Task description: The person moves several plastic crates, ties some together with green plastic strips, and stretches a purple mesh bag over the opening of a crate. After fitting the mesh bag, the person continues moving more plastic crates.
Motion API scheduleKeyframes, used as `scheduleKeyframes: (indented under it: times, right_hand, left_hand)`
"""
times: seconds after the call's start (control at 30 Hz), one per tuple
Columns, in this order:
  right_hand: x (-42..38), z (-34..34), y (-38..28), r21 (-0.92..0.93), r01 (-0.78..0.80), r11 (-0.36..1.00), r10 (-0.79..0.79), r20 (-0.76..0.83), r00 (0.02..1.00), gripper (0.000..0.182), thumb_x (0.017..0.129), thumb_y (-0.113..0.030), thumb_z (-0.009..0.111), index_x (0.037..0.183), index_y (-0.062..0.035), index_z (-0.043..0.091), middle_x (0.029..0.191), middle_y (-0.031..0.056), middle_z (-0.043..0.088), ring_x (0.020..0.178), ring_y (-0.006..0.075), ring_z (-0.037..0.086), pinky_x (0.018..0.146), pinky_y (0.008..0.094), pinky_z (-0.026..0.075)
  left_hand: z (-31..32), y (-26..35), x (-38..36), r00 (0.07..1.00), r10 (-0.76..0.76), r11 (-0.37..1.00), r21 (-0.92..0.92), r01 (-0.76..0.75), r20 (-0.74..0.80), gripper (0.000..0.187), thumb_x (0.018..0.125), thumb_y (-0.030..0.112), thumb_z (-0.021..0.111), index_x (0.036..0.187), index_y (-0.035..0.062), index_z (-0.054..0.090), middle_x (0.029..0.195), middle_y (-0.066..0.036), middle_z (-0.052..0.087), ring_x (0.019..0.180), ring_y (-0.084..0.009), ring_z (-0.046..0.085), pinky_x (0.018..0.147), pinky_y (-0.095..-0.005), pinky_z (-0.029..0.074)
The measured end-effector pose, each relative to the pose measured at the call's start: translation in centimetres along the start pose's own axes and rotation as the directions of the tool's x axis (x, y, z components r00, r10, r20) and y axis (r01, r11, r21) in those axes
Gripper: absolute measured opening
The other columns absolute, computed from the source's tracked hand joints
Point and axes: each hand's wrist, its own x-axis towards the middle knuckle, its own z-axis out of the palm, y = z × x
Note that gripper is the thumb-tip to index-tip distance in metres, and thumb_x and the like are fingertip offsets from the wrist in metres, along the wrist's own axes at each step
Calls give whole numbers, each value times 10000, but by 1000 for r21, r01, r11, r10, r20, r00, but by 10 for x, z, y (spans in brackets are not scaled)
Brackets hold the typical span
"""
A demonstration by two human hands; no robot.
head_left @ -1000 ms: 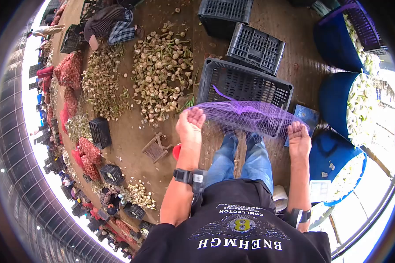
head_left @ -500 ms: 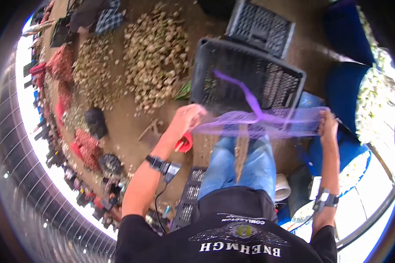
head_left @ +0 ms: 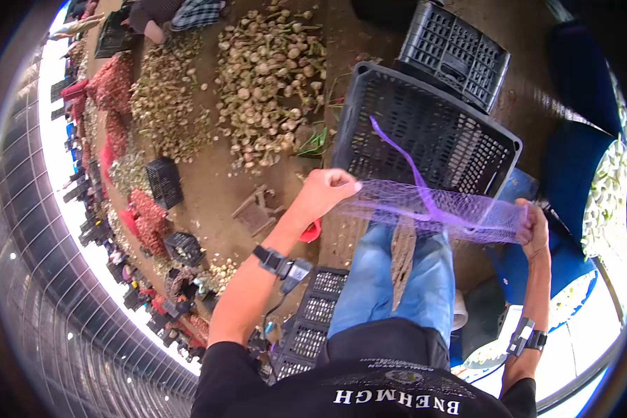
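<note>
A purple mesh bag [head_left: 404,202] is stretched sideways between my two hands, above my knees and the near edge of a black plastic crate [head_left: 432,97]. My left hand [head_left: 327,194] is closed, thumb and finger pinching the bag's left end. At the opposite end my right hand [head_left: 534,230] has its fingers wrapped round the netting. A purple strap [head_left: 400,150] trails from the bag over the crate. Below my left hand, a red round object [head_left: 312,231] is partly hidden by my forearm.
Garlic bulbs [head_left: 272,70] are spread on the ground ahead to the left. A second crate [head_left: 456,56] stands behind the black one. To the right are blue containers [head_left: 571,171] with pale produce beside them. A person's arm [head_left: 153,31] shows at upper left, near red net sacks [head_left: 111,83].
The view has shifted, moving the scene to the right. My left hand has gone from a blurred, looser position to a pinch on the bag's left end. My right hand keeps its hold.
</note>
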Motion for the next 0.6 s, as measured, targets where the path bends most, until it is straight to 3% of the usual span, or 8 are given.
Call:
scheduleKeyframes:
  times: [0.03,0.1,0.17,0.23,0.3,0.43,0.5,0.6]
  right_hand:
    - [-3,6,1,-23,-9,1000,10,46,999,333,910,-393,576,942,-70,652,560,-78,372,372,40,260,325,191,189]
    - [-7,14,-6,-37,-78,996,82,114,990,430,951,-455,519,984,-43,636,545,-76,331,360,34,230,316,194,182]
    - [-8,20,-8,115,-121,986,88,257,962,511,980,-523,467,1029,-36,613,536,-74,309,353,26,212,313,194,178]
    - [0,13,4,134,-89,987,55,244,968,635,946,-641,416,1058,-41,594,531,-75,290,358,22,208,316,193,180]
    - [8,15,15,172,-71,983,0,382,924,709,880,-713,424,1057,-46,589,532,-76,296,359,23,203,321,192,182]
    - [9,29,12,217,-37,975,-44,357,933,760,847,-749,405,1067,-44,587,537,-80,278,373,22,205,332,190,187]
    - [8,25,11,225,60,972,-111,218,970,582,926,-635,450,961,-70,584,547,-81,303,382,25,221,340,195,190]
    - [23,28,11,227,191,955,-136,-237,962,317,981,-355,580,769,-135,493,554,-74,310,391,51,224,367,215,207]
  left_hand:
    - [-2,-4,10,1000,6,1000,-15,-6,13,174,867,168,705,940,10,707,765,38,644,690,8,489,591,-180,384]
    - [-6,-14,25,968,-136,985,-131,110,-210,169,891,202,677,896,33,689,644,63,570,592,-1,465,542,-192,379]
    - [-31,-12,35,932,-340,725,-667,172,-129,197,922,243,625,816,77,636,531,85,428,473,-25,397,468,-226,351]
    - [-36,-31,62,909,-328,503,-862,-63,-258,211,920,260,600,778,106,582,479,70,331,384,-73,325,412,-273,306]
    - [-33,-32,78,898,-339,428,-896,-119,-281,199,927,270,570,805,113,574,474,72,307,368,-82,277,398,-265,277]
    - [-41,-29,92,952,-279,377,-926,-16,-130,221,955,261,516,860,92,623,454,79,301,338,-67,249,342,-246,246]
    - [-59,-33,96,957,-260,422,-907,-9,-130,221,963,256,511,880,85,624,448,77,301,333,-54,254,326,-228,255]
    - [-74,-37,95,948,-219,415,-901,-123,-230,224,965,267,519,937,69,621,472,87,326,339,-40,261,320,-220,255]
